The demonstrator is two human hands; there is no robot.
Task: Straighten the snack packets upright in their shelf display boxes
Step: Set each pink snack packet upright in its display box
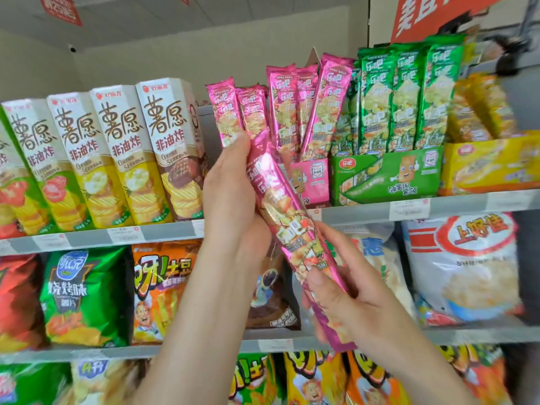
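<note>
Standing far left of the grip, tall cream-and-yellow chip cartons [117, 159] fill the upper grey shelf [163, 232], each leaning slightly leftward. Price tags sit along the shelf's front edge. Under them, a lower shelf carries a green crisp bag [84, 296] and an orange potato-stick bag [160, 290]. Behind everything runs a plain pale wall, with red hanging signs near the ceiling.

The left hand [230, 194] wraps the upper part of a long pink foil packet [292, 229], and its fingers also close around the bottoms of two more pink packets [236, 112] that stand up above the thumb. The held packet runs diagonally, top at the left hand, bottom down and to the right, where the right hand [347, 296] clasps it from beneath, thumb pressed on the front. Its glossy wrapper shows printed crisps and white characters.

Just right of the upper grip, the pink display box [311, 182] sits on the upper shelf, with several pink packets [304, 109] inside; the rightmost one tilts rightward against the neighbouring stock. Further right, green packets [406, 100] stand upright in a green display box [388, 176]. A yellow display box [491, 165] holds orange-yellow packets at the far right, blurred. Below that, a large white snack bag [461, 273] rests on the lower shelf.
</note>
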